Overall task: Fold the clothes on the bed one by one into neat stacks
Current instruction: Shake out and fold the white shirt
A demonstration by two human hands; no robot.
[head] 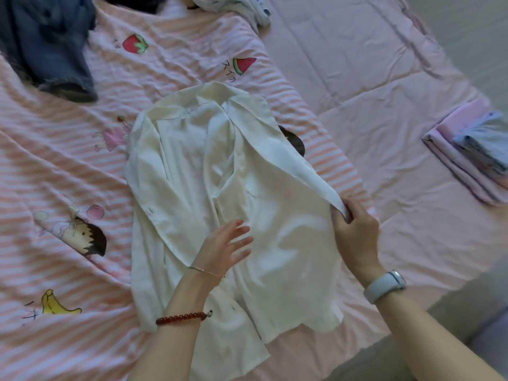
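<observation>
Judging by the drape, the white shirt [233, 204] is taken to be light, thin and limp, with no stiffness; it is expected to slide readily on the bedding and to crease wherever it is bunched. Best hold is judged to be at seams, cuffs and hem, where doubled cloth gives purchase.

The right hand [354, 229] is curled round the cuff end of one sleeve, pinching it, with the sleeve drawn taut toward 2 o'clock of the shirt. The left hand [225, 251] is spread, fingers straight, over the lower front; whether it presses the cloth or hovers cannot be told.

The shirt is laid collar-away on the striped pink cover [82, 188], at centre of view. It is off-white, open-fronted and wrinkled, its other sleeve folded inward.

A folded stack [467, 155] is seen at 3 o'clock, well apart. A dark blue garment [49, 42] is noted at 10 o'clock, pale clothes [233, 4] at 12.
</observation>
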